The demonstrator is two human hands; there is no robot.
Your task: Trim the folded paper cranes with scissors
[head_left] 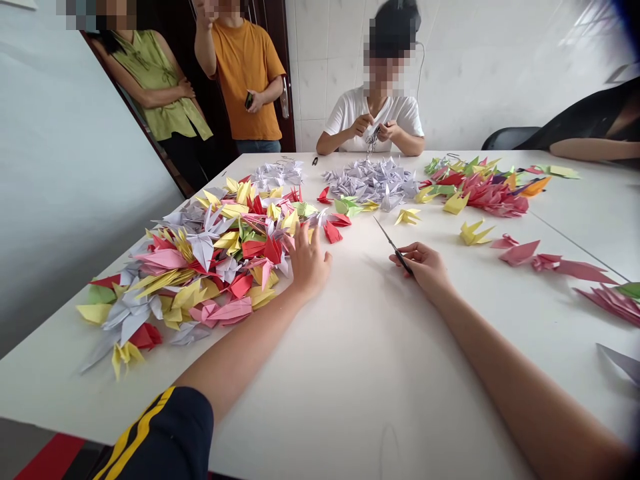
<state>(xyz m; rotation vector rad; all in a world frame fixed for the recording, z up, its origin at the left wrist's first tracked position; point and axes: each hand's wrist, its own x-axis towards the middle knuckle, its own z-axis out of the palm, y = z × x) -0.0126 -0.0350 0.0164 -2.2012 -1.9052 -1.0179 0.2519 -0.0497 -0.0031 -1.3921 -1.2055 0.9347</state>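
Observation:
My left hand (309, 265) reaches to the right edge of a large heap of folded paper cranes (220, 250) in red, pink, yellow, green and pale lilac. Its fingers are spread and touch or hover just over the outer cranes; I cannot tell which. In my right hand (425, 263) is a pair of scissors (401, 256) with dark handles, its thin blades pointing up and to the left, away from me. A red folded piece (332, 232) lies on the table between the two hands, nearer the left one. A yellow crane (408, 216) sits beyond the scissors.
The white table (350, 373) carries a lilac crane pile (373, 179) at the back and a mixed pile (480, 187) at back right. Pink cranes (550, 262) lie along the right. A person in white (370, 120) sits opposite; two others stand back left, and a dark-clothed arm rests at right.

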